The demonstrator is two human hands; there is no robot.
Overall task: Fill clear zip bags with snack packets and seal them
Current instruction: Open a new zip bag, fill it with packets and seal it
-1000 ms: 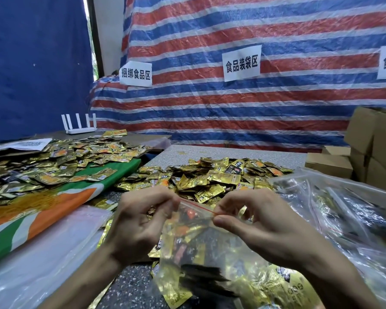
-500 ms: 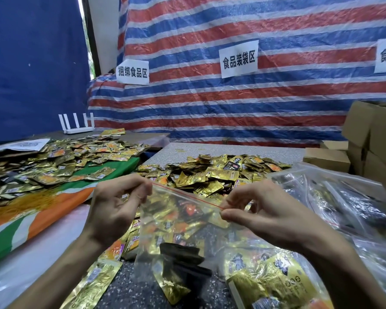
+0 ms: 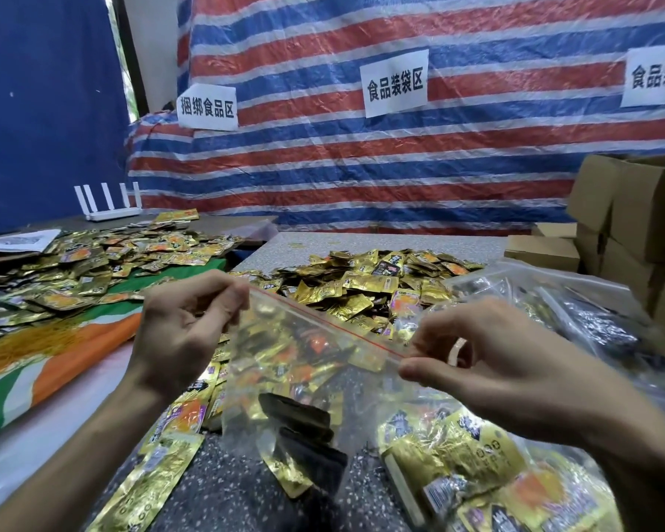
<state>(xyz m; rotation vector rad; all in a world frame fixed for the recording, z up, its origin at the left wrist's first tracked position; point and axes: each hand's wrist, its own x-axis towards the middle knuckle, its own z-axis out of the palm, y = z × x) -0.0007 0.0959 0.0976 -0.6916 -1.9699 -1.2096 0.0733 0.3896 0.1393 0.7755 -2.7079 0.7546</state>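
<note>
A clear zip bag (image 3: 304, 378) with a red zip line hangs between my hands above the table, holding several gold and black snack packets. My left hand (image 3: 185, 332) pinches the bag's top left corner. My right hand (image 3: 488, 362) pinches the top right end of the zip strip between thumb and forefinger. The zip line runs taut from one hand to the other. A heap of loose gold snack packets (image 3: 365, 293) lies on the speckled table (image 3: 381, 243) behind the bag.
Filled clear bags (image 3: 576, 320) pile up at the right, another filled bag (image 3: 477, 470) lies at the near right. Cardboard boxes (image 3: 638, 216) stand far right. More packets (image 3: 73, 270) cover the left table, with a white router (image 3: 110, 203) behind.
My hands have drawn apart along the zip line, the left going left and the right going right. The bag top is stretched wider and flatter.
</note>
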